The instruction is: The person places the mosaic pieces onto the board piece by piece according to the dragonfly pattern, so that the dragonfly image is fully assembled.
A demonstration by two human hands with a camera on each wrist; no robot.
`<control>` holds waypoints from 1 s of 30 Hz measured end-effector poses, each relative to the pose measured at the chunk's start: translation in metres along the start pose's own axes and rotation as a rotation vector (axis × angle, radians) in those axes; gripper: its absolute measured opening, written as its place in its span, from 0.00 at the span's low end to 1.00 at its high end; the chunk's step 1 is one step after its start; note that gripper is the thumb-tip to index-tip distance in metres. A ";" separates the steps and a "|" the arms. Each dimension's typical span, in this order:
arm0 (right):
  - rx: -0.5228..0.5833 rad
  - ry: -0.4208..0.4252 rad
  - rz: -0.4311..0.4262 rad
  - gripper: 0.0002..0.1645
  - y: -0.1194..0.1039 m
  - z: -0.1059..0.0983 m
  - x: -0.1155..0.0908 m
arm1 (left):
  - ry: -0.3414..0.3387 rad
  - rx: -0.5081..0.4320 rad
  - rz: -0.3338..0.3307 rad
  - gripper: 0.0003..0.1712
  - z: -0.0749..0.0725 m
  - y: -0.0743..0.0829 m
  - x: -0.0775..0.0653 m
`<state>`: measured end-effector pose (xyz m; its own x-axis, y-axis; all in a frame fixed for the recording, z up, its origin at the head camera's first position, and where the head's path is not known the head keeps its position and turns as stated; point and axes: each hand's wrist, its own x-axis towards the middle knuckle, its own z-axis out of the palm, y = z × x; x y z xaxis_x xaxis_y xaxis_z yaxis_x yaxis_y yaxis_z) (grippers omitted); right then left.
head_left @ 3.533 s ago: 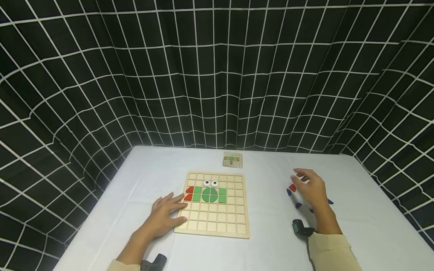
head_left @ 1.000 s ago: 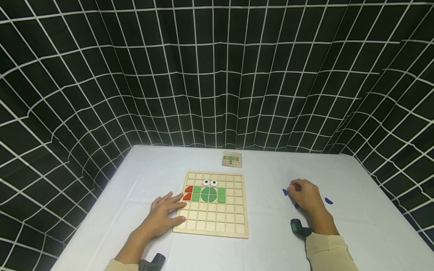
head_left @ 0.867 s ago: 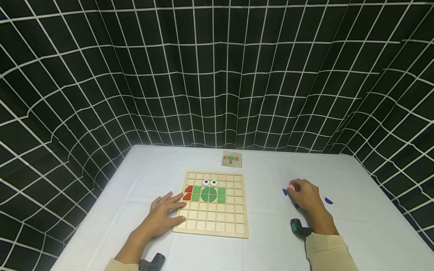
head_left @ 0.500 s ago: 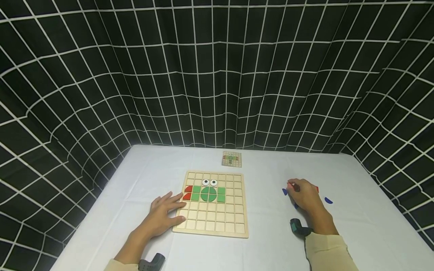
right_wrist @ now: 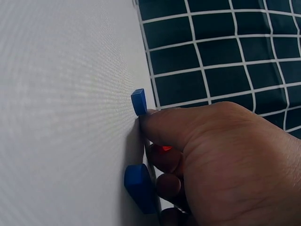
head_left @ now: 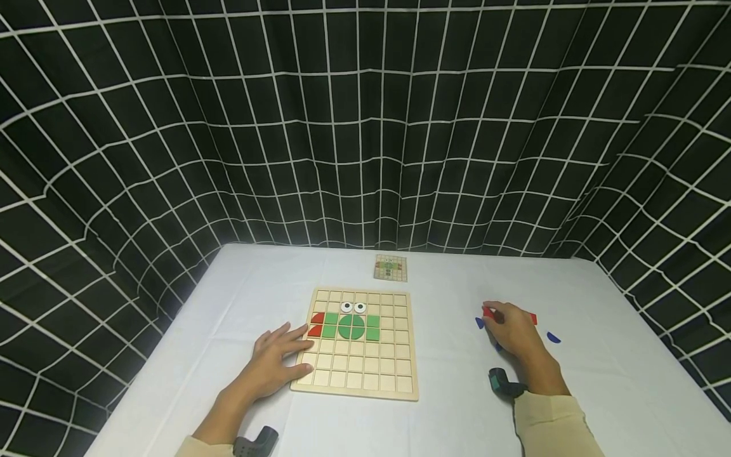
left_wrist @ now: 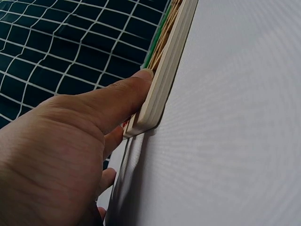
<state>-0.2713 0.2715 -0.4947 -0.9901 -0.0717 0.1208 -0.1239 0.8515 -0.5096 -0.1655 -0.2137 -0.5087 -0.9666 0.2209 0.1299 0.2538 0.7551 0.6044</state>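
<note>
My left hand (head_left: 274, 365) lies spread over the left edge of a wooden grid board (head_left: 394, 368), thumb and fingertips on its rim. Set in the board are two red corner-rounded pieces (head_left: 316, 331), green squares (head_left: 373, 328), a green disc of quarter pieces (head_left: 351, 327) and two eye pieces (head_left: 353, 308). On the right of the table my right hand (head_left: 514, 330) pinches a small red piece (head_left: 488, 312) between thumb and fingers; fingers hide most of it in the right wrist view. Blue pieces (right_wrist: 138, 188) lie close by, and another red piece (head_left: 533, 318) shows beside the knuckles.
A small pattern card (head_left: 391, 268) lies behind the board. One blue rounded piece (head_left: 553, 337) sits right of the right hand. Black wrist devices (head_left: 256, 442) are on both forearms. A black curtain with white grid lines (head_left: 365, 127) surrounds the white table.
My right hand has come down from above the loose pieces and pinches a red one. Over the last second that piece has turned between the fingers. The left hand stays on the board.
</note>
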 end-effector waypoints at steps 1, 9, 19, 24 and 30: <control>0.004 -0.004 0.004 0.24 0.000 0.000 0.000 | -0.001 0.000 -0.001 0.29 0.000 0.000 0.000; 0.047 -0.024 0.036 0.25 -0.001 0.000 0.000 | -0.008 0.009 -0.007 0.29 -0.001 0.001 0.001; 0.037 -0.066 0.053 0.25 -0.001 -0.001 0.002 | -0.005 0.006 -0.004 0.30 -0.001 0.001 0.001; 0.042 -0.046 0.058 0.25 -0.001 -0.002 0.001 | -0.004 0.003 -0.002 0.30 -0.001 0.000 0.000; 0.091 0.022 0.065 0.25 0.000 -0.002 0.000 | -0.001 -0.002 -0.002 0.30 0.000 0.000 0.000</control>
<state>-0.2714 0.2719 -0.4930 -0.9947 -0.0060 0.1029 -0.0661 0.8030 -0.5923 -0.1657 -0.2139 -0.5082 -0.9670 0.2203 0.1284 0.2523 0.7540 0.6065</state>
